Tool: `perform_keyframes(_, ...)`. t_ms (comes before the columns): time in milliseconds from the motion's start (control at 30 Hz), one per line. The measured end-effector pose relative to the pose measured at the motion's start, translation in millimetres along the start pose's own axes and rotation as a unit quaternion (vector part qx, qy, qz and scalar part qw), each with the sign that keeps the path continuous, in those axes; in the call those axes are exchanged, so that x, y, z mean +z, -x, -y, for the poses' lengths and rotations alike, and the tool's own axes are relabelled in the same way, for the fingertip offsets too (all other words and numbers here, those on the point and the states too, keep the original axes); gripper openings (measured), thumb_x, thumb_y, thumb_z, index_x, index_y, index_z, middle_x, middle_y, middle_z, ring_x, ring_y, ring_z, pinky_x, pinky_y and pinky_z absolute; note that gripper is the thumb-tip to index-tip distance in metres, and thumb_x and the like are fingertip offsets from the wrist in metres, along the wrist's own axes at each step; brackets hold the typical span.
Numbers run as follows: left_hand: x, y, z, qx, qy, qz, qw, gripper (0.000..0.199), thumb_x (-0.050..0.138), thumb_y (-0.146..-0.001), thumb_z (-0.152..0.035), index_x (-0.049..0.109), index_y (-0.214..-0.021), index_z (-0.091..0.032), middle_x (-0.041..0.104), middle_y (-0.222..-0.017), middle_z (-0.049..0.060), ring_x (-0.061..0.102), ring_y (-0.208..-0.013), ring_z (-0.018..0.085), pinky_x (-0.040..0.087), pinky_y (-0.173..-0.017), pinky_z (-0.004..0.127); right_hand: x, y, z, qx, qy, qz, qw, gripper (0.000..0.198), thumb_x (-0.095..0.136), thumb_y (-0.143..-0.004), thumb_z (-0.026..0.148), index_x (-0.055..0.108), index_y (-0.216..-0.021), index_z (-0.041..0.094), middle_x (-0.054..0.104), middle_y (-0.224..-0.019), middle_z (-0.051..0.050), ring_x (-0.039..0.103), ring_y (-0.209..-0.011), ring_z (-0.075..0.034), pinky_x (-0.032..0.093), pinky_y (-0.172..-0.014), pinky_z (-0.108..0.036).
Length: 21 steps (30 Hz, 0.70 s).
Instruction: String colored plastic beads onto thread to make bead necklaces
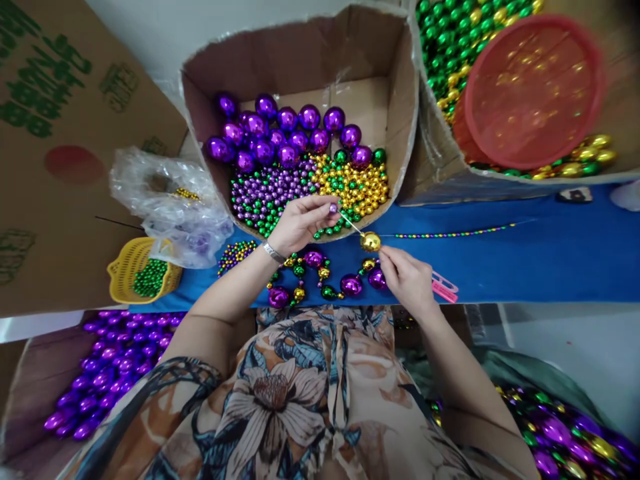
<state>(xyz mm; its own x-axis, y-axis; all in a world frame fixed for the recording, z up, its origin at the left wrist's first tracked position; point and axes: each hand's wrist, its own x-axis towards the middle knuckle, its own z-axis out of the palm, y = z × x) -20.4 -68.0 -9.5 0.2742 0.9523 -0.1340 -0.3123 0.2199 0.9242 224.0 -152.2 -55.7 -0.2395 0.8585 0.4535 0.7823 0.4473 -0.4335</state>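
Above the blue table, my left hand (303,223) pinches a small purple bead (333,209) between thumb and forefinger. A taut pale cord (351,224) runs from there to a large gold bead (371,241). My right hand (407,277) is closed at the gold bead's right side, its fingertips gripping the bead string there. Below lies a bead strand (351,285) with purple, green and gold beads of mixed sizes. A pink looped handle (444,287) shows beside my right hand; whether the hand holds it I cannot tell.
A cardboard box (300,60) of loose beads stands ahead. Right of it, another box holds beads and a red round basket (535,90). A yellow basket (120,273) and plastic bag (170,207) sit left. A thin beaded string (455,233) lies on the blue cloth (500,273).
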Motion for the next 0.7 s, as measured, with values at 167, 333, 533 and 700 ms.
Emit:
perform_keyframes(167,5.4,0.4,-6.0,0.053,-0.134,0.039,0.989,0.026,0.079,-0.075,-0.030,0.072,-0.097,-0.018,0.072,-0.096,0.004,0.069,-0.085,0.015,0.057,-0.080,0.031,-3.1,1.3,-0.2,0.017,0.022,0.005,1.000,0.025,0.049,-0.096,0.031,0.070,-0.103,0.020,0.073,-0.082,-0.005,0.066,-0.070,-0.015,0.048,-0.066,-0.025)
perform_keyframes(333,25.8,0.8,5.2,0.071,-0.161,0.105,0.979,0.022,0.077,-0.078,-0.029,0.071,-0.095,-0.016,0.070,-0.091,0.005,0.068,-0.084,0.015,0.055,-0.077,0.030,1.4,10.4,-10.2,0.054,-0.035,-0.016,0.998,0.022,0.049,-0.096,0.031,0.064,-0.107,0.020,0.073,-0.094,-0.007,0.069,-0.080,-0.017,0.051,-0.073,-0.027)
perform_keyframes(533,61.0,-24.5,45.6,0.095,-0.162,0.135,0.973,0.023,0.072,-0.082,-0.035,0.072,-0.094,-0.017,0.073,-0.091,0.005,0.066,-0.079,0.012,0.054,-0.076,0.027,11.9,19.3,-52.5,0.155,-0.110,-0.011,0.982,0.023,0.047,-0.096,0.037,0.062,-0.100,0.021,0.070,-0.079,-0.002,0.067,-0.070,-0.016,0.051,-0.069,-0.027)
perform_keyframes(700,84.3,-54.8,81.3,0.098,-0.149,0.124,0.976,0.019,0.072,-0.081,-0.030,0.072,-0.092,-0.014,0.074,-0.091,0.006,0.067,-0.080,0.012,0.055,-0.078,0.027,25.8,22.3,-77.0,0.220,-0.150,-0.035,0.963,0.029,0.046,-0.095,0.042,0.062,-0.100,0.019,0.070,-0.079,-0.002,0.065,-0.069,-0.015,0.049,-0.067,-0.026)
